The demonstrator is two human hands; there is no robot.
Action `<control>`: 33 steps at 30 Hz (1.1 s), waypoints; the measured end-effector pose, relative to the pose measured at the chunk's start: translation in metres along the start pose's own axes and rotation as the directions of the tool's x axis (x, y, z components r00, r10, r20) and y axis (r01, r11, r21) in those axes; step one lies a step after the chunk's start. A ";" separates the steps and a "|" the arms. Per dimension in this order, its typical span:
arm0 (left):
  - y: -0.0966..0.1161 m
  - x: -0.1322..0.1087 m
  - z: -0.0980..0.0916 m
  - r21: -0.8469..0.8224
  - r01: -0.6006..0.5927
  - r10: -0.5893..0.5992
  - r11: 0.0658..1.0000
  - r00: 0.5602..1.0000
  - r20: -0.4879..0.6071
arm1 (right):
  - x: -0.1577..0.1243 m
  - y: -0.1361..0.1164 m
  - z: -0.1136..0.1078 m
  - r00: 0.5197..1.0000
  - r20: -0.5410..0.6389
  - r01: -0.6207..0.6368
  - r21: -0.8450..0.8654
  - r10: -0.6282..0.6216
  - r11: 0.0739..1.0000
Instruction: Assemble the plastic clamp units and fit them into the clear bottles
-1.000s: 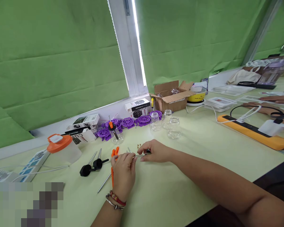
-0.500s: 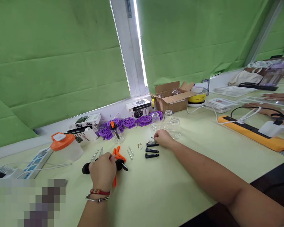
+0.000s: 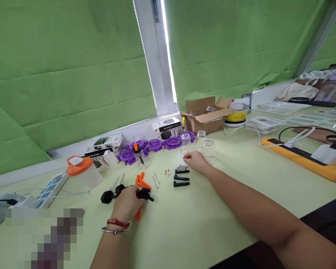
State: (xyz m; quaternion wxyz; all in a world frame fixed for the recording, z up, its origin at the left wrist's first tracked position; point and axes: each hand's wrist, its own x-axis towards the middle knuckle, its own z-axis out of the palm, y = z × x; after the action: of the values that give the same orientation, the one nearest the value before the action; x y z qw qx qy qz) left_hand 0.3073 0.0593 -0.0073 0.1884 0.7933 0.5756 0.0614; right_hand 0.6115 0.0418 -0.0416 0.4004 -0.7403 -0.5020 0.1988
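Observation:
My left hand curls over a black part with a short metal tip, its fingers closed around it. Under and beside that hand lie orange plastic pieces and black knobs with metal rods. My right hand hovers just above the table with its fingers drawn together; nothing shows between them. Beneath its fingertips, coil springs lie against three black tube-like parts set in a column. Two thin metal pins and tiny brass-coloured pieces rest between my hands.
Clear glass jars stand behind my right hand. Purple plastic discs, printed boxes and an open cardboard box line the back. An orange-lidded container is left, a yellow power strip right, beside another person's arm.
My right hand has lifted slightly off the springs, which now lie together on the table. My left hand has shifted right onto the black part. At right, the other person's hands have moved back.

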 end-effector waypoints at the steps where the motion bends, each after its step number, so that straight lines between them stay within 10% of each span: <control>1: 0.002 -0.001 0.000 -0.029 -0.024 0.024 0.999 1.000 0.008 | -0.005 -0.006 -0.002 1.000 -0.004 0.011 0.024 -0.011 1.000; 5: 0.016 -0.006 0.002 -0.346 -0.181 0.221 0.921 0.972 0.079 | -0.040 -0.037 -0.002 0.974 0.215 0.000 0.295 -0.067 0.956; 10: 0.037 -0.014 0.013 -0.566 -0.323 0.394 0.759 0.919 0.004 | -0.088 -0.061 0.016 0.758 0.637 -0.172 0.402 -0.140 0.899; 18: 0.034 -0.010 0.025 -0.755 -0.269 0.451 0.598 0.891 0.039 | -0.089 -0.053 0.027 0.862 0.494 -0.252 0.610 -0.112 0.751; 23: 0.040 -0.012 0.027 -0.822 -0.208 0.420 0.531 0.906 0.042 | -0.094 -0.050 0.028 0.763 0.607 -0.303 0.639 -0.221 0.707; 33: 0.041 -0.012 0.028 -0.849 -0.232 0.381 0.475 0.924 -0.039 | -0.093 -0.050 0.027 0.785 0.587 -0.291 0.631 -0.198 0.719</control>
State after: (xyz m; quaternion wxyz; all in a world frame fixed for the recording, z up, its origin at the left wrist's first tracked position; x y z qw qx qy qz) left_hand 0.3484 0.0303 -0.0168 0.5759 0.6959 0.3058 0.3008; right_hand 0.5247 -0.0223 -0.0282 0.4549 -0.4413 -0.4722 0.6127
